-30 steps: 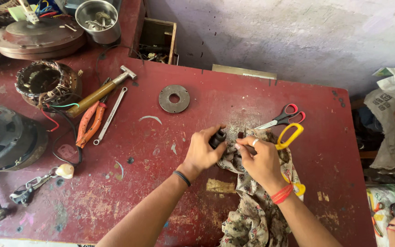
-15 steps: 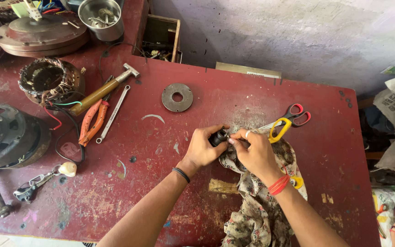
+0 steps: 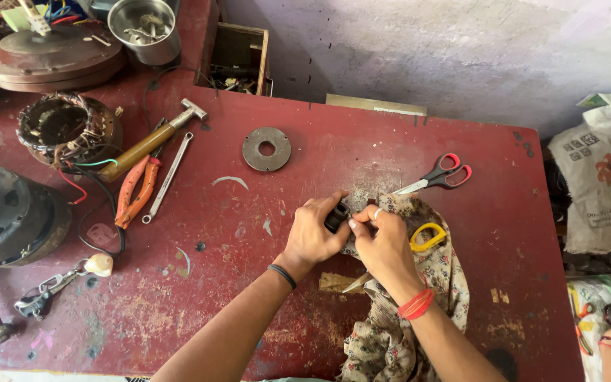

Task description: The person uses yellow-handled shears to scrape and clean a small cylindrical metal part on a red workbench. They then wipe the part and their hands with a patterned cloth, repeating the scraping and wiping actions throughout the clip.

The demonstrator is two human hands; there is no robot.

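Left hand (image 3: 314, 233) grips small black part (image 3: 336, 216); right hand (image 3: 382, 244) pinches it, holding yellow-handled scissors (image 3: 426, 237) (over floral cloth (image 3: 433, 283)), table's (image 3: 249, 318) mid-right.

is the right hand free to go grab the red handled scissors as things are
Probably not at once: the right hand is busy on the small black part with yellow scissors alongside. The red-handled scissors lie uncovered on the table nearby.
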